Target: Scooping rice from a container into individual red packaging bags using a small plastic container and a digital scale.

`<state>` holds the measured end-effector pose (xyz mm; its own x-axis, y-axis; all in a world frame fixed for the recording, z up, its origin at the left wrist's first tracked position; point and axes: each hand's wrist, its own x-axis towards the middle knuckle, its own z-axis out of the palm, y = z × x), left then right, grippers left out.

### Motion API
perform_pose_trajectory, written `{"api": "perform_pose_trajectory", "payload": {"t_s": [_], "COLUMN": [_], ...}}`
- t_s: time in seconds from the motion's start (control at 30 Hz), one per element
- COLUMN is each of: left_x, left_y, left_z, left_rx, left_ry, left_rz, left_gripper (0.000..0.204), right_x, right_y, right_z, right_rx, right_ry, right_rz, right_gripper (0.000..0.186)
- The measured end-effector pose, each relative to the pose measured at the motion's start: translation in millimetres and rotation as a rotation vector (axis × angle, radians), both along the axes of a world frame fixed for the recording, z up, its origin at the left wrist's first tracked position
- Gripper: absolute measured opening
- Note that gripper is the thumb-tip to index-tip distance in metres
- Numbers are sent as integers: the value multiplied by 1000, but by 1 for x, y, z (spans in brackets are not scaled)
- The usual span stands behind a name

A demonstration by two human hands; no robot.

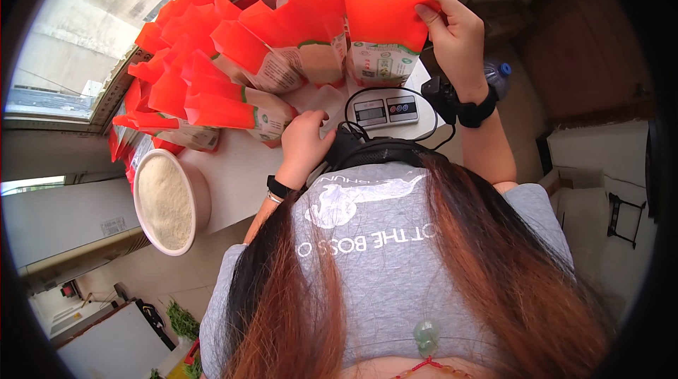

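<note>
My right hand [455,36] pinches the upper right edge of an orange-red plastic bag [385,19]. That bag stands upright behind the scale, its clear lower part showing pale contents and a printed label. My left hand [305,140] rests near the table's front edge with fingers loosely bent and the thumb apart; nothing shows in its grip. Just beyond its fingertips is a pale translucent item [329,98] whose kind I cannot make out. Between my hands and the held bag lies a flat kitchen scale [385,112] with a small display and buttons.
Several similar filled bags [226,100] crowd the table's left and back. A round pink-white tub [200,195] full of pale grainy stuff stands at the left edge. A black cable [347,107] loops around the scale. A large bottle with a blue cap [499,77] is beyond my right wrist.
</note>
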<state>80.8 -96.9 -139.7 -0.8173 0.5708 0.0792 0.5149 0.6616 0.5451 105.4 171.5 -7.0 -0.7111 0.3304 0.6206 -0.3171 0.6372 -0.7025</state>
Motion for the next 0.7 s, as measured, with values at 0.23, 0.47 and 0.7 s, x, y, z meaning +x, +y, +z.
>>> {"api": "perform_pose_trajectory", "payload": {"t_s": [0.23,0.47,0.7], "left_x": [-2,-5,-6], "left_y": [1,6,9], "left_z": [5,6,10], "left_rx": [49,77,137], "left_ry": [15,35,35], "left_rz": [-15,-43,-60], "left_gripper": [22,22,29], "right_x": [-1,5,16], "right_y": [0,-1,-9], "right_z": [2,3,16], "right_rx": [21,-31,-35], "right_ry": [104,112,135], "right_rz": [0,-6,45], "right_gripper": [9,9,10]}}
